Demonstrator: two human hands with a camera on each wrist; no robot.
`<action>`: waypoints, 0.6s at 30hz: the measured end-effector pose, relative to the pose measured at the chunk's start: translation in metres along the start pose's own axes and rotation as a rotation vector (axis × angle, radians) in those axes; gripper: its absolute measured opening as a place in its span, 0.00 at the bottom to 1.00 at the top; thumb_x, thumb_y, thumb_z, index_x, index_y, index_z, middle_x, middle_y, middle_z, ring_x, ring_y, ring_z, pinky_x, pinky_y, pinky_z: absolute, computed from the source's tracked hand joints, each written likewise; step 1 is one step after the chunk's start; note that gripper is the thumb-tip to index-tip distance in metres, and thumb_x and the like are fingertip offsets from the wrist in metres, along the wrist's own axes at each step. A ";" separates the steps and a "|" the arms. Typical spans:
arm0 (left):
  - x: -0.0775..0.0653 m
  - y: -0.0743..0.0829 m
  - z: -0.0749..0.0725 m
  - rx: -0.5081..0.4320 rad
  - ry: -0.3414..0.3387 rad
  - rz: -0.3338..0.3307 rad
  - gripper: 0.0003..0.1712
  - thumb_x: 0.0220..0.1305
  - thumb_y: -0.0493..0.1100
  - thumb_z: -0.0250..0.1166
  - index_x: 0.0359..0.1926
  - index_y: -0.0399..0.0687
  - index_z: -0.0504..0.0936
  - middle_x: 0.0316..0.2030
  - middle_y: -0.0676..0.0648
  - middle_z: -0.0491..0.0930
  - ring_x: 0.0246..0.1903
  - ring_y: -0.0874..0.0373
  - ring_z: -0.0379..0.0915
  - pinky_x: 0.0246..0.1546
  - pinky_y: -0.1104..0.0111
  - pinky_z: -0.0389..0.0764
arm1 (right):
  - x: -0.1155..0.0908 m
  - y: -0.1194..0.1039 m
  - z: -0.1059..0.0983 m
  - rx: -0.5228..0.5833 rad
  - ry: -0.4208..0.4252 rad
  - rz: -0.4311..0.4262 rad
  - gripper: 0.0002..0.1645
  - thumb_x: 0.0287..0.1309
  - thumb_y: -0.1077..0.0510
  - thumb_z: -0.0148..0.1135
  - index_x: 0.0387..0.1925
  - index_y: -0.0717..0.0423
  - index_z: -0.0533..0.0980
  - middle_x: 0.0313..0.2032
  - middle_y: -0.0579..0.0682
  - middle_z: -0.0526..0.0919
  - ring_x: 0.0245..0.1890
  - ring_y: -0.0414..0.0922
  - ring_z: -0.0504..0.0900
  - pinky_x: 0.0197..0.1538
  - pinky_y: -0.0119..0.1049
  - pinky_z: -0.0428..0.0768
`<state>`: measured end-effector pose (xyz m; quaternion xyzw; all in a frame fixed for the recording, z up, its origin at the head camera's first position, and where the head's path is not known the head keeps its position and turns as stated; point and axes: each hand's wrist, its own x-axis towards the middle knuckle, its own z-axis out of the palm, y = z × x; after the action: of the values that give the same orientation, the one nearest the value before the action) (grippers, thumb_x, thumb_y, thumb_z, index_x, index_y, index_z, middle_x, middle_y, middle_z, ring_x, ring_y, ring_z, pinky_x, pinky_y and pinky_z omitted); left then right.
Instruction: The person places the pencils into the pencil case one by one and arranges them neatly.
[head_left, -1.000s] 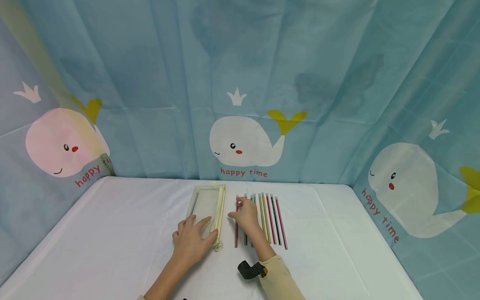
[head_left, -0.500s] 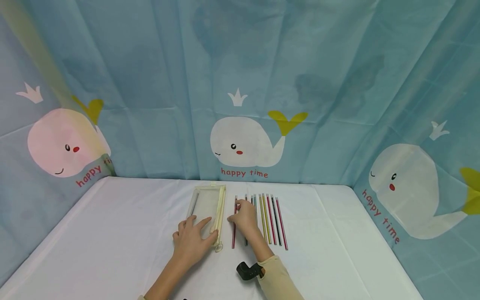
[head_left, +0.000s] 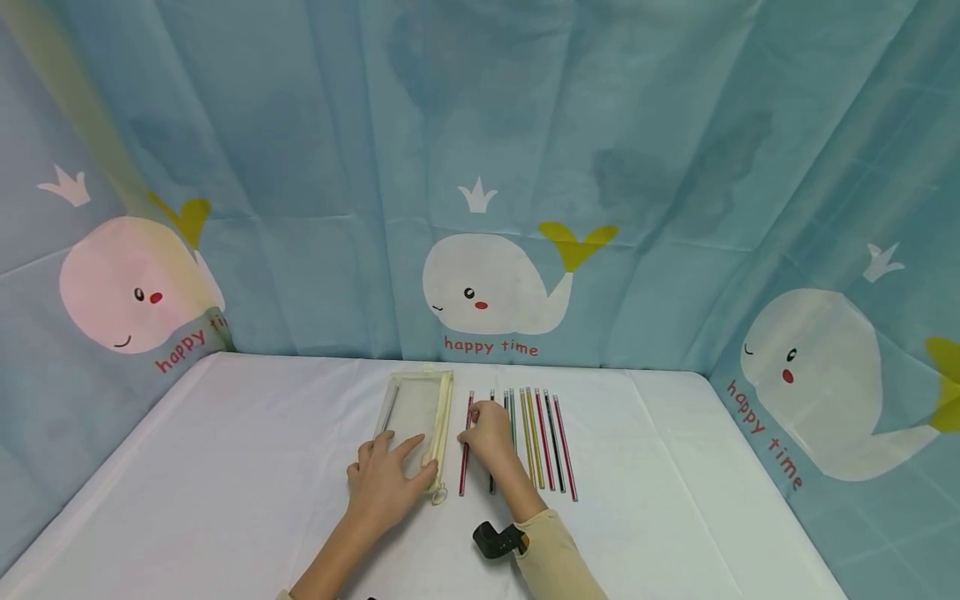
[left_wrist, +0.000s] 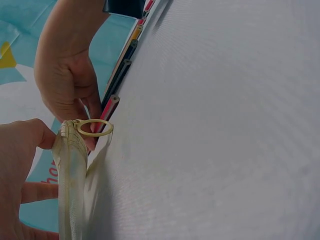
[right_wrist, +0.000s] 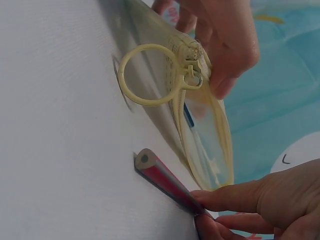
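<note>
My right hand point(head_left: 492, 435) pinches a red pencil point(head_left: 462, 477) between thumb and fingertips, just right of the pouch. In the right wrist view this pencil point(right_wrist: 167, 182) lies slanted close over the white cloth, its unsharpened end toward the camera. My left hand point(head_left: 386, 477) rests on a see-through zip pouch point(head_left: 422, 398) with cream edging, its fingers spread. The pouch's zip side gapes in the right wrist view, and a thin blue-and-white stick point(right_wrist: 189, 118) shows inside. A cream ring pull point(right_wrist: 121, 76) hangs from the zip's near end.
Several more pencils lie side by side right of the pouch, among them a black pencil point(head_left: 556, 442) and an outermost red pencil point(head_left: 566, 454). My right hand partly covers some. A whale-print curtain point(head_left: 315, 283) stands behind the white-covered table point(head_left: 247, 475).
The red pencil has shifted slightly left, toward the pouch, in my right hand, and its near end has swung left. My left hand and the pouch have stayed in place.
</note>
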<state>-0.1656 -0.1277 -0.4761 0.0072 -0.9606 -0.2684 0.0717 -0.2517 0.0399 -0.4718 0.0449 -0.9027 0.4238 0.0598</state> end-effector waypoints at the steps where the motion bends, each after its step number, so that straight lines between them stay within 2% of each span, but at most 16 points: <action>1: 0.000 0.000 0.000 0.000 0.000 0.000 0.31 0.67 0.61 0.64 0.65 0.52 0.85 0.68 0.27 0.70 0.67 0.24 0.63 0.53 0.29 0.68 | 0.001 0.000 0.000 0.001 -0.002 -0.004 0.22 0.41 0.73 0.81 0.42 0.73 0.84 0.29 0.54 0.81 0.29 0.43 0.72 0.34 0.36 0.77; 9: -0.001 0.002 -0.001 -0.002 -0.007 -0.001 0.30 0.68 0.61 0.64 0.65 0.52 0.85 0.68 0.27 0.70 0.67 0.24 0.62 0.53 0.29 0.67 | 0.003 0.001 -0.004 0.029 -0.031 -0.015 0.21 0.43 0.74 0.75 0.44 0.76 0.84 0.27 0.55 0.81 0.27 0.41 0.71 0.30 0.32 0.73; 14: 0.000 0.003 -0.002 -0.002 -0.006 -0.001 0.31 0.67 0.61 0.64 0.65 0.52 0.85 0.68 0.27 0.70 0.67 0.24 0.62 0.53 0.29 0.67 | 0.004 0.001 -0.006 0.053 -0.054 0.003 0.21 0.46 0.73 0.74 0.46 0.77 0.83 0.26 0.50 0.78 0.27 0.41 0.71 0.29 0.32 0.72; 18: -0.001 0.002 -0.001 -0.003 -0.004 -0.005 0.31 0.67 0.60 0.64 0.65 0.52 0.85 0.68 0.27 0.70 0.67 0.24 0.62 0.54 0.28 0.67 | 0.005 0.003 -0.008 0.087 -0.071 0.021 0.23 0.48 0.72 0.74 0.49 0.78 0.82 0.27 0.51 0.78 0.28 0.42 0.73 0.29 0.31 0.73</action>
<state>-0.1644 -0.1266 -0.4740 0.0090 -0.9602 -0.2703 0.0694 -0.2562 0.0474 -0.4682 0.0528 -0.8854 0.4613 0.0212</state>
